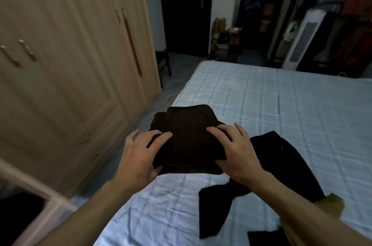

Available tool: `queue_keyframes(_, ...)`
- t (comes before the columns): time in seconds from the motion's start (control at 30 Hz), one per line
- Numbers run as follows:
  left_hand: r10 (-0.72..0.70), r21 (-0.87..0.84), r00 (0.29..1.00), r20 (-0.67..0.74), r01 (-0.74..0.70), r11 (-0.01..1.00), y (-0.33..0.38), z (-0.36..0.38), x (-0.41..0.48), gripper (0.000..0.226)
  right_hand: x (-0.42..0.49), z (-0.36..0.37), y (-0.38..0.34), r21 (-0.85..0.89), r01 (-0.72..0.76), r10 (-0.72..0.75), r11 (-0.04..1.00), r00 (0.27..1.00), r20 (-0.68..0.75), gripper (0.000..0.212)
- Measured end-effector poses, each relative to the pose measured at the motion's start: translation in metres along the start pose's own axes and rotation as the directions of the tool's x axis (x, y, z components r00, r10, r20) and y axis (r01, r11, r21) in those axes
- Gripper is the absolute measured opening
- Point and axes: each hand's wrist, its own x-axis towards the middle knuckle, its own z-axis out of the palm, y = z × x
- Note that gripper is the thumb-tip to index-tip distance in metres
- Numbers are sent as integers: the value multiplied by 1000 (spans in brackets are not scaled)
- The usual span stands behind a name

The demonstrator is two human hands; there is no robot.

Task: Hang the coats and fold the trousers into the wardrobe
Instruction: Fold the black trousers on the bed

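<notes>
A folded pair of dark trousers (187,135) is lifted just over the left edge of the bed (281,105). My left hand (141,155) grips its near left side, fingers on top and thumb underneath. My right hand (233,149) grips the near right side the same way. A second black garment (277,165) lies spread and unfolded on the bed to the right, partly under my right forearm. The wardrobe (70,54) stands on the left with its wooden doors closed.
A pink open-topped box (40,215) sits at the lower left. A narrow strip of floor (175,76) runs between wardrobe and bed, with a dark stool at its far end. A white tower fan (304,40) and hanging clothes stand behind the bed.
</notes>
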Motion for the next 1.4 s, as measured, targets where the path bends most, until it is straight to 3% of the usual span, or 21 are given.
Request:
queue_keyframes(0.37, -316, 185, 940, -130, 336, 924, 9, -142, -155, 92, 30, -15, -159, 229, 298, -307, 927, 952, 5, 82)
queue_keyframes(0.7, -605, 245, 755, -253, 655, 715, -29, -231, -336, 89, 51, 43, -359, 390, 537, -597, 748, 801, 42, 80)
queue_keyframes(1.03, -726, 221, 619, -299, 785, 578, -81, -285, -505, 91, 30, 110, -543, 455, 616, -729, 644, 675, 118, 82)
queue_keyframes(1.4, -814, 148, 522, -256, 853, 500, -158, -279, -577, 96, 47, 188, -630, 509, 592, -760, 625, 609, 225, 90)
